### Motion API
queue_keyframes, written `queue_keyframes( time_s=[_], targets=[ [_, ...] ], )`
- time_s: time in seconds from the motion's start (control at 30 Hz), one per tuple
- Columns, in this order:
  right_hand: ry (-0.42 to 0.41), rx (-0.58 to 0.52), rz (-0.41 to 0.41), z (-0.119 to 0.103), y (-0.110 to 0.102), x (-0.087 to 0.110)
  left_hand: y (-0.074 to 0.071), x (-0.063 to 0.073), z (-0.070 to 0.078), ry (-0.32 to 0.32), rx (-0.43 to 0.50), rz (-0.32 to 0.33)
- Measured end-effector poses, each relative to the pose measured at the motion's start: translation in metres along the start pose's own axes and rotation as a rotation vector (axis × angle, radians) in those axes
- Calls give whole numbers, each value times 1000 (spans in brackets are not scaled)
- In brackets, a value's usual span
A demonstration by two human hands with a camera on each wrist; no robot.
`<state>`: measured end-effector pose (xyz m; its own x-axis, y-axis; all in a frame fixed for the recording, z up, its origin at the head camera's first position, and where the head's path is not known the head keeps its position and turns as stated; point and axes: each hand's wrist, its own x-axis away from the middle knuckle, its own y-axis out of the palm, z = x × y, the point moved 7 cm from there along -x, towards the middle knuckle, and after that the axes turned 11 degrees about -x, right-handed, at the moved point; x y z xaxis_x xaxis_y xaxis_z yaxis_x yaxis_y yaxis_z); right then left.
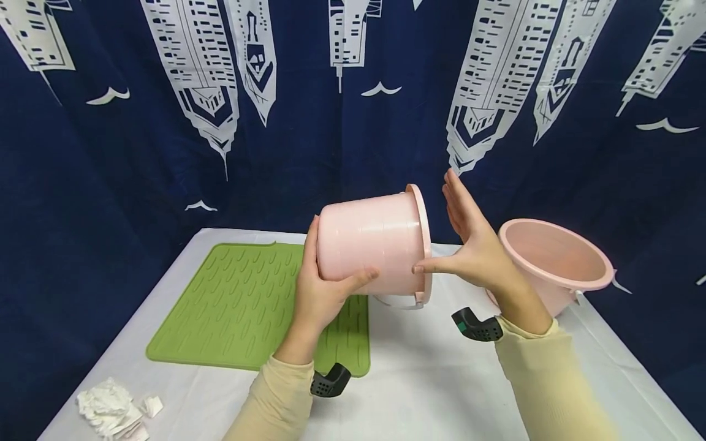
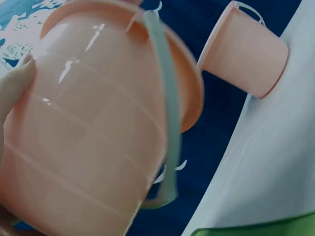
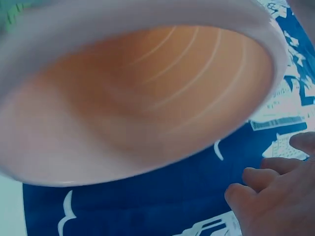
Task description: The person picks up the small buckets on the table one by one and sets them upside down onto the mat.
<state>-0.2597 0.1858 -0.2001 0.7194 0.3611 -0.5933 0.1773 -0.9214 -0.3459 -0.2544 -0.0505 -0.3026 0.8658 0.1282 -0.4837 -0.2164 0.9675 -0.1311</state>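
Note:
A pink bucket is held on its side above the table, its mouth turned to the right. My left hand grips it near the base, with the thumb along the near wall. Its pale handle hangs past the rim in the left wrist view. Beside the mouth, my right hand is spread with straight fingers pointing up. The right thumb overlaps the rim in the head view. In the right wrist view the ringed inside of the bucket shows, and the right fingers are apart from its rim.
Another pink bucket stands upright at the table's right, partly behind my right forearm. A green ridged mat lies on the white table to the left. Crumpled white tissue is at the front left. A blue patterned curtain hangs behind.

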Motion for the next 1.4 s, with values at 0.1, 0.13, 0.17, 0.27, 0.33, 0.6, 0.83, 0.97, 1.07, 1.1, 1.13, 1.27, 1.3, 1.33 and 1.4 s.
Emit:
queue_keyframes(
  time_s=[0.1,0.13,0.17,0.27,0.33,0.6,0.83,0.97,1.07,1.1,1.13,1.27,1.3,1.33,1.4],
  targets=[
    [-3,41,-34,-6,2,-8,1,0,3,2,-29,-52],
    [3,53,-49,-7,3,-11,1,-1,4,8,-40,-65],
    [11,69,-63,-7,3,-13,0,0,5,12,-53,-76],
    [42,123,-97,-5,6,-17,0,0,10,39,-88,-106],
    [53,159,-119,-5,7,-18,0,0,12,54,-103,-121],
    [88,258,-217,-2,15,-17,-1,2,22,147,-156,-102],
    [109,366,-253,2,22,-15,-9,5,40,278,-328,-18],
    [132,408,-277,5,26,-13,-14,6,47,324,-406,17],
    [105,429,-282,6,28,-12,-16,7,50,362,-441,51],
    [86,432,-277,6,29,-11,-17,8,51,376,-447,66],
    [67,435,-266,7,29,-11,-18,8,52,389,-448,78],
    [19,415,-191,11,26,-7,-21,9,57,453,-362,127],
    [19,392,-163,13,24,-6,-23,9,58,468,-322,146],
    [19,366,-133,14,22,-4,-25,8,58,477,-269,170],
    [24,301,-73,18,19,0,-31,7,57,471,-142,227]
  ],
)
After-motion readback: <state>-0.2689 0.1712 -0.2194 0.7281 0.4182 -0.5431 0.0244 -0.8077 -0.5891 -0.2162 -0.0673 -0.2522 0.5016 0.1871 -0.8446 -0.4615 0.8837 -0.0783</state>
